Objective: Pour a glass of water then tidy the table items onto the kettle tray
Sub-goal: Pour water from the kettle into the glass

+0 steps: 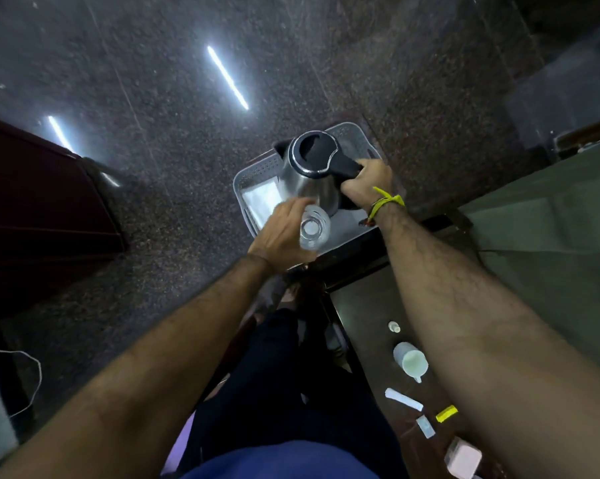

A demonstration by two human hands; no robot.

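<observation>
While the right hand (367, 183) curls round the black handle of the steel kettle (309, 174), which stands over the grey tray (253, 167), the left hand (281, 233) grips a clear glass (313, 229) just beside its base. Filled, the kettle will likely feel heavy, so the handle is the right hold; the glass looks slippery and fragile. Sachets (404, 400) lie on the dark table (364, 305).

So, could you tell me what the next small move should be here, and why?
Probably tip the kettle so its spout comes over the glass. The right hand already grips the handle, the left hand holds the glass beside the kettle above the tray, and the glass looks empty.
</observation>
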